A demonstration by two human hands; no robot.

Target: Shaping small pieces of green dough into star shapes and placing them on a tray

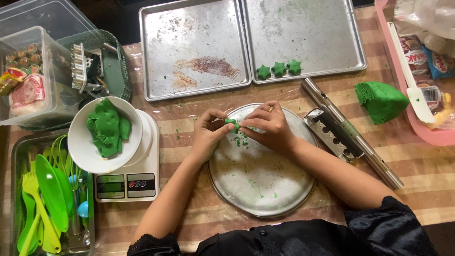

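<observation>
Both hands meet over a round metal plate [265, 189] at the table's middle. My left hand [208, 132] and my right hand [268, 125] pinch one small piece of green dough [232, 123] between their fingertips, just above the plate's far edge. Green crumbs lie on the plate beneath them. Three green star-shaped dough pieces [278, 69] sit in a row on the near edge of the right baking tray [308, 33]. The left baking tray [194, 47] holds only smears.
A white bowl of green dough [106, 128] rests on a kitchen scale [128, 182] at the left. A green dough block [381, 100], a metal tube press [350, 130], a pink tray [412, 95], a tub of green plastic cutlery [45, 199] and clear boxes [33, 76] surround the plate.
</observation>
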